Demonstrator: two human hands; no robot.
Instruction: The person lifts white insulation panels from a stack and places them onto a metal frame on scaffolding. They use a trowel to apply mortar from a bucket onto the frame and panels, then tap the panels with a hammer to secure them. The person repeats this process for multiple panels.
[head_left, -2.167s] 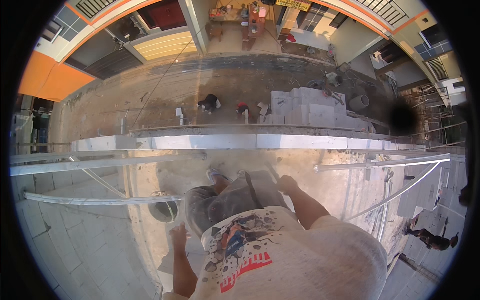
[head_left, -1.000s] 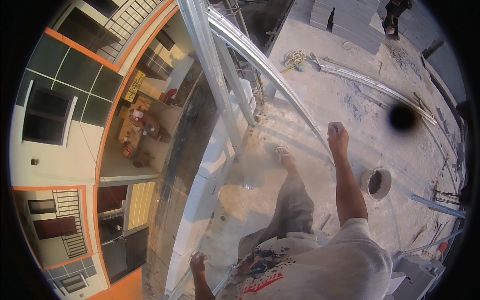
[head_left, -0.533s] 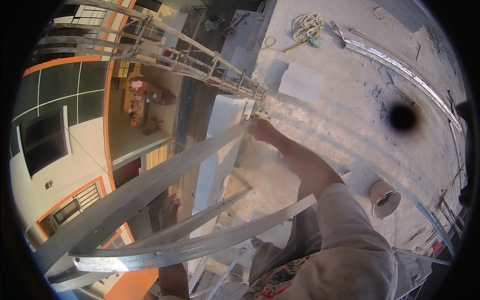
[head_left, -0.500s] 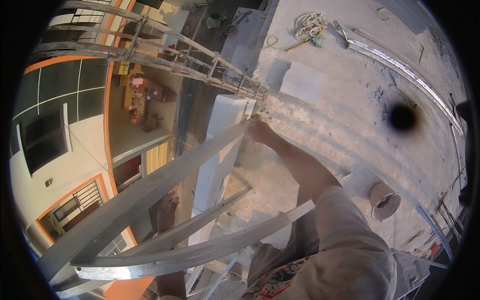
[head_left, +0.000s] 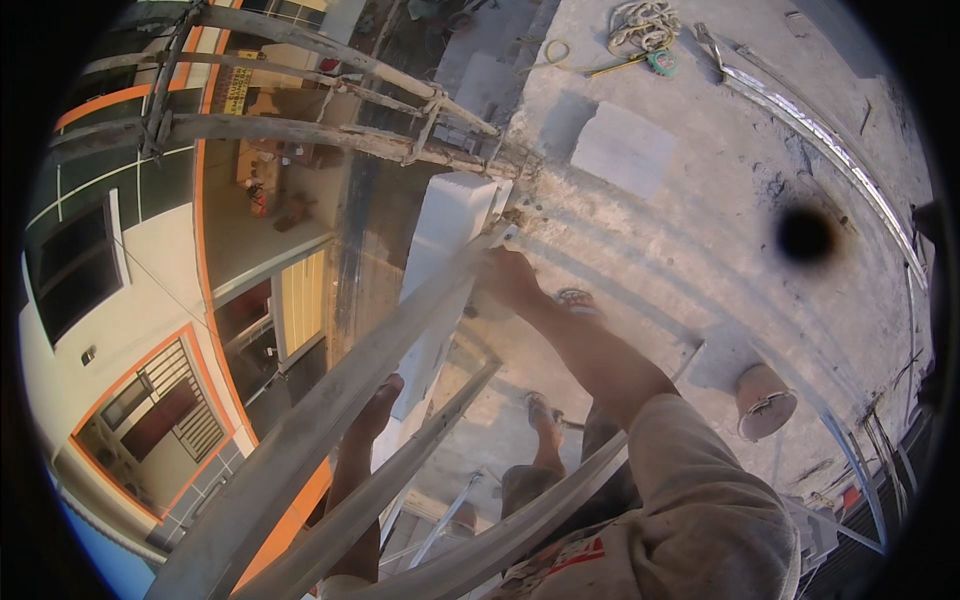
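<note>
A long, pale grey beam (head_left: 330, 410) slants from the near left up to the white block wall (head_left: 440, 215); I cannot tell if it is wood or metal. Close to its far end, my right hand (head_left: 507, 275) is closed around it, blurred by motion. Lower down, my left hand (head_left: 373, 410) grips the beam's side edge, its fingers partly hidden behind it. Two more grey bars run beneath: a middle bar (head_left: 420, 440) passes right of my left forearm, and a curved-looking bar (head_left: 540, 505) crosses in front of my legs.
Bamboo scaffolding (head_left: 300, 130) spans the drop on the left, facing an orange-trimmed building (head_left: 150, 290). On the concrete floor lie a pale slab (head_left: 625, 148), a coiled rope (head_left: 640, 28), a tape measure (head_left: 662, 62), a shiny metal channel (head_left: 800, 125) and a bucket (head_left: 765, 402).
The beams have swung toward the lower edge, and their joined near end has left the view. My left hand has moved up and right along the beam. My feet now show.
</note>
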